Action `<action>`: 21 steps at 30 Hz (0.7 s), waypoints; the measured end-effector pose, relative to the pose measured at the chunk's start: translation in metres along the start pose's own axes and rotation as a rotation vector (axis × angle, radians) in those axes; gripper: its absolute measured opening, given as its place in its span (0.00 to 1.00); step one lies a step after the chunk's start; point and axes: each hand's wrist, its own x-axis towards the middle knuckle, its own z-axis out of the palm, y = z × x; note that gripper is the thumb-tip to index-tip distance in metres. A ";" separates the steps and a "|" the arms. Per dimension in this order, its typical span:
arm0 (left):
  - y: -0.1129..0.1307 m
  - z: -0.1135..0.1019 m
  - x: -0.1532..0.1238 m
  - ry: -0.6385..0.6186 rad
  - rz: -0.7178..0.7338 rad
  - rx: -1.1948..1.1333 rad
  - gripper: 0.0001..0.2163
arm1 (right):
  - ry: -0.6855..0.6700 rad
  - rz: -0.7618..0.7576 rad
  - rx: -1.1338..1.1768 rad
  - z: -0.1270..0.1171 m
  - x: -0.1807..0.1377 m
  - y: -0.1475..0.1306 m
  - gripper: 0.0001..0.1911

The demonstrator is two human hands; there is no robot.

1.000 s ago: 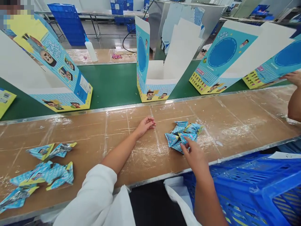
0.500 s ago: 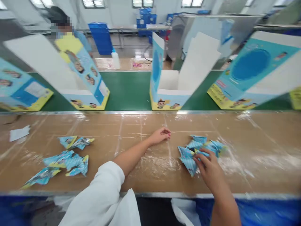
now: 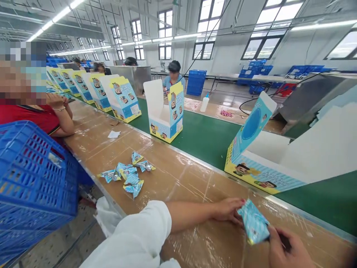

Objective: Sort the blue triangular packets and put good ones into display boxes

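Head view: right hand (image 3: 290,251) pinches blue packet (image 3: 253,222); left hand (image 3: 228,209) fingertips touch it, loosely curled, on taped table (image 3: 178,178).

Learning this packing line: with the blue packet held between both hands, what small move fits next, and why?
Probably lift the packet toward the open box just beyond: the right hand grips it, the left hand touches it, and the box stands open nearby.

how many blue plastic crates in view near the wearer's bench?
1 nearby: a blue crate at the left, beside the brown table. More blue crates stand stacked far back by the windows; their number is unclear and some may be hidden.
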 end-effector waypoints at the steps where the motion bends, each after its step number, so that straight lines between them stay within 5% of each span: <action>1: 0.003 -0.002 0.001 0.018 -0.025 -0.063 0.24 | 0.022 0.057 0.024 0.009 0.007 -0.014 0.20; 4: 0.009 -0.004 0.003 0.046 -0.041 -0.162 0.32 | 0.096 0.202 0.176 0.039 0.017 -0.032 0.24; 7: 0.011 -0.003 -0.005 0.049 0.058 -0.126 0.41 | 0.110 0.257 0.349 0.059 0.017 -0.021 0.28; 15: 0.019 -0.004 -0.034 -0.086 0.142 0.088 0.59 | 0.195 0.296 0.542 0.071 0.013 0.000 0.24; 21: 0.029 0.001 -0.041 0.000 0.096 0.083 0.52 | 0.175 0.292 0.603 0.081 0.009 -0.006 0.21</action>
